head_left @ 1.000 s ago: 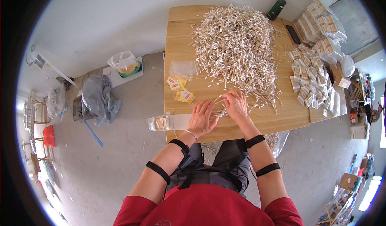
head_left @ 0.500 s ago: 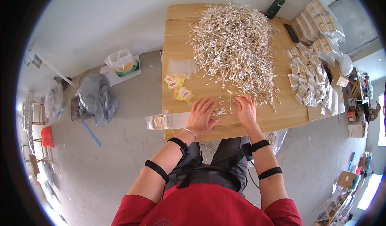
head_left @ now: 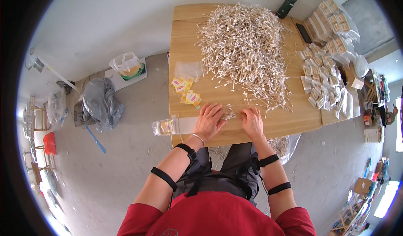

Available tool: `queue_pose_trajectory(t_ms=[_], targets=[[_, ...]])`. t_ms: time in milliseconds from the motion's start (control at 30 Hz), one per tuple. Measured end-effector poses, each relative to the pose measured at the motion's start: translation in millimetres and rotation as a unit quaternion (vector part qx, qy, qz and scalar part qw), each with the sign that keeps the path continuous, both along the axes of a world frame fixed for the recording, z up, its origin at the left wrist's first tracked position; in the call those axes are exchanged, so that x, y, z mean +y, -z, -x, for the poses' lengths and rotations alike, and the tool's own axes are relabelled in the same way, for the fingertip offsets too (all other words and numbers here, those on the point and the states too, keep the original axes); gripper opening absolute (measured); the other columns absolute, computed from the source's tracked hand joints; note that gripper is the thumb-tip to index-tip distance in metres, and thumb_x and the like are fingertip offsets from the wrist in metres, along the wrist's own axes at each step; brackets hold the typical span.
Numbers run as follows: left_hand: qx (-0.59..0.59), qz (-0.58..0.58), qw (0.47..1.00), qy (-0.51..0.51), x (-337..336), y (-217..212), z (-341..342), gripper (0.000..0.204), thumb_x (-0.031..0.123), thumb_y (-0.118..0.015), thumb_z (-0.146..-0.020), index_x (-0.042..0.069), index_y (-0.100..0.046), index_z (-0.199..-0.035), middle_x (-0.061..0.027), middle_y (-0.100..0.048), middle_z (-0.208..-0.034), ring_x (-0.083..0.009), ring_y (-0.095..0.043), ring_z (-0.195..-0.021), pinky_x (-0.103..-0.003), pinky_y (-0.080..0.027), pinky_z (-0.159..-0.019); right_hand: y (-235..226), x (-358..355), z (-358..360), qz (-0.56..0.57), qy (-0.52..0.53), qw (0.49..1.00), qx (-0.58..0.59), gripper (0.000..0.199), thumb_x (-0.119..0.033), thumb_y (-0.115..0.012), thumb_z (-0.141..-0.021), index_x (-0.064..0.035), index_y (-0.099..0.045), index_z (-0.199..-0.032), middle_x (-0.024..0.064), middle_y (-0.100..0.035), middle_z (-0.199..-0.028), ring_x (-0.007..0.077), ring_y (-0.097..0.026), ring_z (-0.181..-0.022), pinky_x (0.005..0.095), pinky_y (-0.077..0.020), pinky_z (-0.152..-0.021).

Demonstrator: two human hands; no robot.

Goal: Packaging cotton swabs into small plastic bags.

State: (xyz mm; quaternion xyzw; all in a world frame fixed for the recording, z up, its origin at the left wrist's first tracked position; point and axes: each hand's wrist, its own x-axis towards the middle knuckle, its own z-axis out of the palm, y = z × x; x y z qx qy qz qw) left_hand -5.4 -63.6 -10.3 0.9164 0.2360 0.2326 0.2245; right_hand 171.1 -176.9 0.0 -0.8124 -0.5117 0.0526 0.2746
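Your left hand (head_left: 210, 120) lies palm down on the table (head_left: 289, 124) near its near edge, fingers spread and pointing far and to the right. Their tips touch a small bunch of swabs (head_left: 228, 115) lying between your two hands. Your right hand (head_left: 252, 121) lies flat just to the right of that bunch, fingers close together, its fingertips among a few loose swabs. Whether either hand pinches a swab, you cannot tell from here.

Beyond your hands, the big heap of swabs (head_left: 243, 47) covers the far middle of the table, with stragglers trailing toward your right hand. Left of your left hand, a clear bag (head_left: 168, 127) hangs over the near left edge. Just beyond your left hand lie small yellow packets (head_left: 187, 93), and farther still, flat clear sleeves (head_left: 189, 68).

On the right side of the table sits a spread of filled packs (head_left: 323, 82), with more stacked at the far right corner. A dark bottle (head_left: 286, 6) stands at the far edge and a black phone (head_left: 304, 33) lies near it.

On the floor to the left are a grey sack (head_left: 100, 103) and a white bag (head_left: 126, 64).
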Motion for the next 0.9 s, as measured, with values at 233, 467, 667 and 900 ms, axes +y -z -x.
queue_pose_trajectory(t_ms=[233, 467, 667, 900], targets=[[-0.026, 0.011, 0.999, 0.026, 1.5, 3.7, -0.2, 0.035, 0.023, -0.071, -0.079, 0.012, -0.063, -0.112, -0.0054, -0.06, -0.116, -0.0248, -0.051, -0.117, -0.046, -0.033, -0.108, 3.2, 21.7, -15.4, 0.03, 0.056, 0.998, -0.004, 0.012, -0.003, -0.06, -0.079, -0.0089, -0.062, -0.088, 0.0103, -0.059, -0.093, 0.031, -0.056, -0.097, 0.0404, -0.0473, -0.082], [-0.034, 0.067, 0.997, -0.016, -1.0, 0.0, 0.2, 0.052, 0.019, -0.073, -0.077, 0.006, -0.053, -0.123, -0.014, -0.053, -0.125, -0.0337, -0.047, -0.12, -0.044, -0.036, -0.106, -1.2, 56.7, 10.0, 0.018, -0.043, 0.999, 0.0, 0.015, -0.004, -0.058, -0.078, -0.0114, -0.063, -0.09, 0.0064, -0.059, -0.092, 0.0301, -0.054, -0.098, 0.04, -0.0452, -0.086], [-0.134, 0.171, 0.971, -0.097, 2.5, 7.1, 6.8, 0.049, 0.002, -0.055, -0.085, 0.002, -0.042, -0.132, -0.0215, -0.046, -0.13, -0.0404, -0.042, -0.123, -0.045, -0.037, -0.105, -13.3, 43.6, 49.2, -0.002, -0.082, 0.994, -0.073, 0.043, -0.017, -0.058, -0.086, -0.0038, -0.052, -0.126, 0.0155, -0.049, -0.132, 0.0355, -0.042, -0.126, 0.0466, -0.0347, -0.103], [-0.202, 0.192, 0.956, -0.095, 9.1, 15.7, 5.4, 0.042, -0.002, -0.045, -0.09, 0.0, -0.042, -0.132, -0.0217, -0.046, -0.131, -0.0389, -0.047, -0.12, -0.042, -0.04, -0.103, 4.5, 23.1, 72.2, 0.141, -0.139, 0.973, -0.116, 0.081, -0.047, -0.055, -0.087, 0.0047, -0.029, -0.143, 0.0203, -0.027, -0.151, 0.034, -0.019, -0.143, 0.0485, -0.0142, -0.116]])
